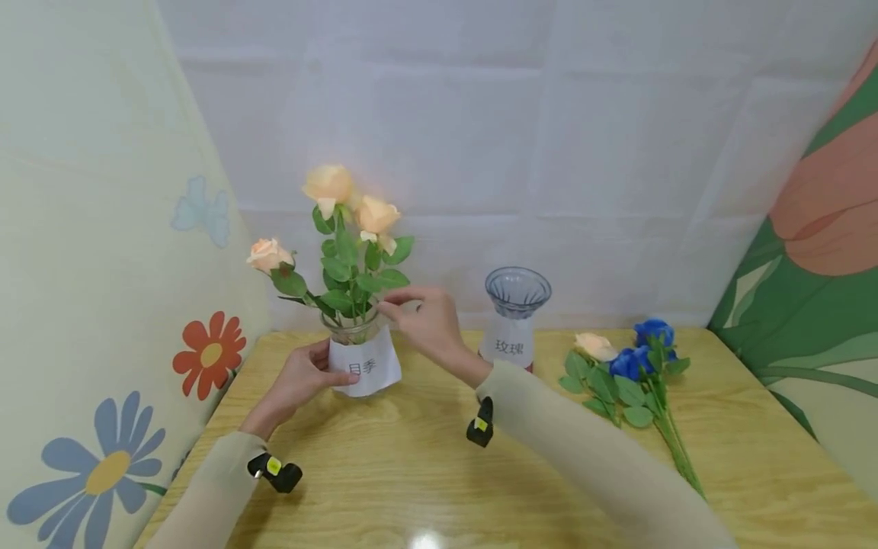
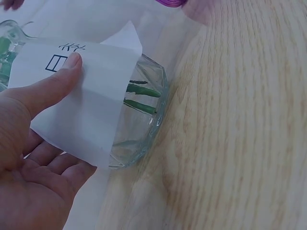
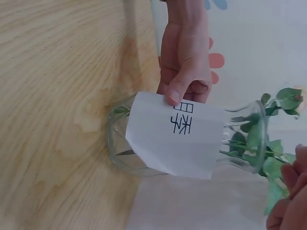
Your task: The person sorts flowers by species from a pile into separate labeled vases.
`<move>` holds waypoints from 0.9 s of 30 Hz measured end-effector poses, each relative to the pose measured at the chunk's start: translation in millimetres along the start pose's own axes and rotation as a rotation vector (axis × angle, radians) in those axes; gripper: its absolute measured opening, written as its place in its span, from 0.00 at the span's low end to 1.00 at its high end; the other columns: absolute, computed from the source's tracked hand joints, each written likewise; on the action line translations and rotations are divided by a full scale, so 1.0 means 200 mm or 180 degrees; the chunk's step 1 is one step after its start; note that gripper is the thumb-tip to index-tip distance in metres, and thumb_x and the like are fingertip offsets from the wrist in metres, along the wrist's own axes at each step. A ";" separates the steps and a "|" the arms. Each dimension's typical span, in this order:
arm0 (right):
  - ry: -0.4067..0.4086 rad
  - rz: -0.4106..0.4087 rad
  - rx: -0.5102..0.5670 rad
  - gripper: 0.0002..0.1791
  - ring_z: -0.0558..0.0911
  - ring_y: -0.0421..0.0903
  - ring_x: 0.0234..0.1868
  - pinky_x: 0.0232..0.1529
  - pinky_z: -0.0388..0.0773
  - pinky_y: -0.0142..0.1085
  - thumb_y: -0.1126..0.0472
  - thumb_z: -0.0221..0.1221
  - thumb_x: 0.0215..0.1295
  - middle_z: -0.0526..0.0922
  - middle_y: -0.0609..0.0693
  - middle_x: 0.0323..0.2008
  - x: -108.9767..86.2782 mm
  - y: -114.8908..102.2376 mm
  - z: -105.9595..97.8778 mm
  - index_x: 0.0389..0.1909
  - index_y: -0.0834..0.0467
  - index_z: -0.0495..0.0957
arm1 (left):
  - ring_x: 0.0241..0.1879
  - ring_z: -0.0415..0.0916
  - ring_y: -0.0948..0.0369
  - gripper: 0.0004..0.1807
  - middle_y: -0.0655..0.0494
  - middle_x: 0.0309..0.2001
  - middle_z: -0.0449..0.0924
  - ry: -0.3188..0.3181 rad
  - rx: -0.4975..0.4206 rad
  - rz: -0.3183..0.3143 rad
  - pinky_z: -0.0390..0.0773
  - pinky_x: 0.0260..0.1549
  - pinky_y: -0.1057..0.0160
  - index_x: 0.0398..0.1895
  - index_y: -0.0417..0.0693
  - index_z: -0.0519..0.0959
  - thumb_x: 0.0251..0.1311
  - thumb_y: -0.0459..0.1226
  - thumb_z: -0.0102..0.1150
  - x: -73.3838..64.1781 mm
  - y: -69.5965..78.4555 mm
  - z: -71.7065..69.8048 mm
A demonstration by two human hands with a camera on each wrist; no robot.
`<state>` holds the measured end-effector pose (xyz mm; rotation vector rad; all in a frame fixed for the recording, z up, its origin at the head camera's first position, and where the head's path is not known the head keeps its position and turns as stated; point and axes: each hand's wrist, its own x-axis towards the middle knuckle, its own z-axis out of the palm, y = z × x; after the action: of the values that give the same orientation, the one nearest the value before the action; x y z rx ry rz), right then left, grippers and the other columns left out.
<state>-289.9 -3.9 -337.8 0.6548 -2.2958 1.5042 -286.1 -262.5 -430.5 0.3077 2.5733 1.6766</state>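
A clear glass vase (image 3: 249, 139) wrapped in a white paper label (image 1: 366, 366) stands at the left of the table. My left hand (image 1: 302, 381) grips it from the side, thumb over the paper in the left wrist view. Three peach roses (image 1: 376, 215) with green leaves rise from it, one leaning left, and stem ends (image 2: 141, 98) show through the glass at its base. By the rim, my right hand (image 1: 432, 320) pinches a rose stem among the leaves between thumb and forefinger; the fingertips are partly hidden in the right wrist view.
Behind my right forearm stands a bluish glass vase (image 1: 517, 293) with its own paper label. On the right of the wooden table (image 1: 411, 457) lie blue roses (image 1: 631, 364) and a peach rose (image 1: 594, 347). A white cloth backdrop (image 1: 466, 152) hangs along the table's back edge.
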 end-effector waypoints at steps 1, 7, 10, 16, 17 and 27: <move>-0.0008 -0.0031 -0.0002 0.07 0.86 0.40 0.42 0.45 0.82 0.36 0.58 0.71 0.69 0.91 0.43 0.39 -0.02 0.00 -0.03 0.43 0.55 0.91 | 0.65 0.77 0.44 0.46 0.38 0.68 0.76 0.0009 0.0019 -0.0006 0.78 0.62 0.47 0.75 0.36 0.69 0.56 0.42 0.82 0.00 0.00 0.00; -0.0251 -0.0035 -0.0058 0.04 0.85 0.39 0.34 0.34 0.76 0.33 0.62 0.73 0.65 0.91 0.44 0.35 -0.19 0.08 -0.21 0.40 0.56 0.92 | 0.67 0.74 0.42 0.48 0.37 0.70 0.74 0.0028 0.0066 -0.0035 0.75 0.65 0.44 0.76 0.34 0.67 0.56 0.42 0.82 0.00 0.00 -0.02; -0.0432 0.0064 -0.0156 0.05 0.84 0.39 0.33 0.32 0.74 0.32 0.60 0.73 0.65 0.90 0.42 0.34 -0.31 0.13 -0.30 0.40 0.56 0.92 | 0.67 0.75 0.42 0.48 0.37 0.69 0.75 0.0028 0.0055 -0.0050 0.75 0.65 0.44 0.76 0.34 0.67 0.56 0.42 0.82 0.00 0.00 -0.02; -0.0698 0.0310 -0.0210 0.06 0.80 0.44 0.29 0.29 0.77 0.33 0.60 0.74 0.65 0.89 0.43 0.33 -0.53 0.24 -0.47 0.39 0.57 0.92 | 0.67 0.74 0.42 0.49 0.37 0.70 0.74 0.0024 0.0010 -0.0074 0.74 0.66 0.44 0.77 0.34 0.66 0.56 0.43 0.82 0.00 0.00 -0.02; -0.0726 0.0381 -0.0227 0.05 0.80 0.44 0.30 0.29 0.76 0.33 0.59 0.74 0.65 0.89 0.43 0.34 -0.56 0.26 -0.50 0.39 0.56 0.92 | 0.67 0.74 0.42 0.49 0.37 0.70 0.74 0.0020 -0.0002 -0.0078 0.74 0.66 0.44 0.77 0.34 0.66 0.56 0.43 0.82 0.00 0.00 -0.01; -0.0690 0.0848 -0.0433 0.10 0.85 0.40 0.34 0.28 0.74 0.31 0.62 0.74 0.65 0.91 0.47 0.36 -0.78 0.46 -0.91 0.44 0.62 0.90 | 0.67 0.75 0.43 0.48 0.38 0.70 0.75 0.0000 -0.0008 -0.0068 0.75 0.65 0.44 0.76 0.36 0.68 0.56 0.42 0.82 0.00 0.01 0.00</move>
<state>-205.4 226.0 -414.8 0.5124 -2.7145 1.4287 -285.4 -261.4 -429.1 0.2790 2.5649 1.6728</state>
